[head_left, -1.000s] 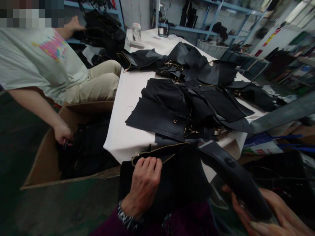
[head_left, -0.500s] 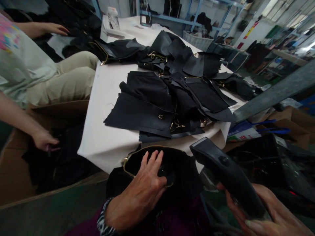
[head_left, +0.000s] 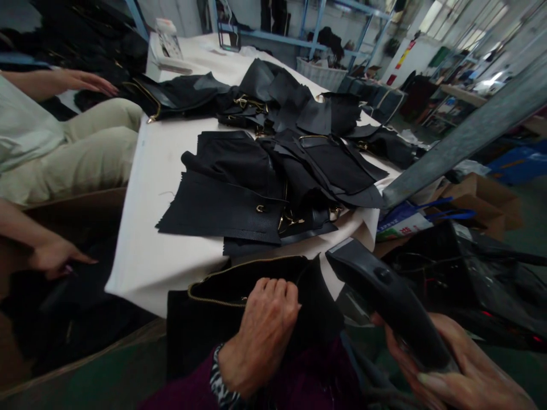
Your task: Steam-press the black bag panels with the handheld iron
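Left hand (head_left: 269, 333): curled tight, pinching the open rim of a matte black pouch (head_left: 203, 327)
Zip (head_left: 222, 303): gold-toothed, curved
Right hand (head_left: 459, 361): wrapped round a smooth, bowed black tool (head_left: 384, 293)

Dim, with pale light from windows (head_left: 470, 37) upper right, deep shadow lower left, stretched edges

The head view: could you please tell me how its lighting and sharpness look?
In the head view, the windows at the upper right are bright; in the head view, the zippered pouch sits dark, its fabric detail largely lost; in the head view, the far blue shelf looks somewhat soft.
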### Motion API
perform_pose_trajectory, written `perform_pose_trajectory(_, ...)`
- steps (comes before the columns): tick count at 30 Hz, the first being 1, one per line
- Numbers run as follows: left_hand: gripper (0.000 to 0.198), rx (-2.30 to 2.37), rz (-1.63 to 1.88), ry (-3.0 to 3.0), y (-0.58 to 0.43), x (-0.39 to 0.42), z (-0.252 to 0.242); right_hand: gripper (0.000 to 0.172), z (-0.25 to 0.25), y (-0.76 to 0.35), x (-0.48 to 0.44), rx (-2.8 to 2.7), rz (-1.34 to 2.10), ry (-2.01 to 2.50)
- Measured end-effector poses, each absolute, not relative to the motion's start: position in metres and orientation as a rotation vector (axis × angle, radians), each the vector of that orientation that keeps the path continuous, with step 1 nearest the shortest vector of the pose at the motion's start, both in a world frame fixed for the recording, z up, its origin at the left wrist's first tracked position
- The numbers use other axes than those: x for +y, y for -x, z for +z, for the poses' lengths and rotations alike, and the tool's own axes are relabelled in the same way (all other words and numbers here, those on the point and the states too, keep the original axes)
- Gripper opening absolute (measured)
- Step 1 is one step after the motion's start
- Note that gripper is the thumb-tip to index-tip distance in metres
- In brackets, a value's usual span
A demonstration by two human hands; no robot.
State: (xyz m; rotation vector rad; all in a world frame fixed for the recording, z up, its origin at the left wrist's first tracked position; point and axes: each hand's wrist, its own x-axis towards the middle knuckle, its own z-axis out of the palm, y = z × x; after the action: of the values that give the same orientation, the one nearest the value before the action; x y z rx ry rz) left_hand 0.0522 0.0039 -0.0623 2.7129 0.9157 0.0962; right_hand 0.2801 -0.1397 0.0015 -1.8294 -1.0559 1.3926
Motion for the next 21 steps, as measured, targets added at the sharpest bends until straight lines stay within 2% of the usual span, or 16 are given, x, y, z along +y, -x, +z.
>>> perform_pose_trajectory(5, 0.027, 0.954, 0.394, -2.310, -0.047, 0.031, -0.067, 0.061, 0.001, -0.279, -0.147, -0.999, 1.414, 1.876)
perform_pose_trajectory(8, 0.024, 1.043, 0.548, -2.098, -0.043, 0.048, -0.073, 0.059, -0.002, -0.279, -0.150, -0.954, 1.410, 1.898)
perform_pose_trajectory(10, 0.022, 1.082, 0.502, -2.171, -0.046, 0.051, -0.074, 0.058, -0.003, -0.278, -0.151, -0.913, 1.414, 1.913)
perform_pose_trajectory(16, 0.037, 1.160, 0.433, -2.617, -0.066, 0.035, -0.069, 0.049, 0.005, -0.279, -0.156, -0.838, 1.349, 1.897)
perform_pose_trajectory(21, 0.023, 1.156, 0.041, -2.631, -0.073, 0.044, -0.073, 0.051, 0.000, -0.285, -0.162, -0.933, 1.355, 1.851)
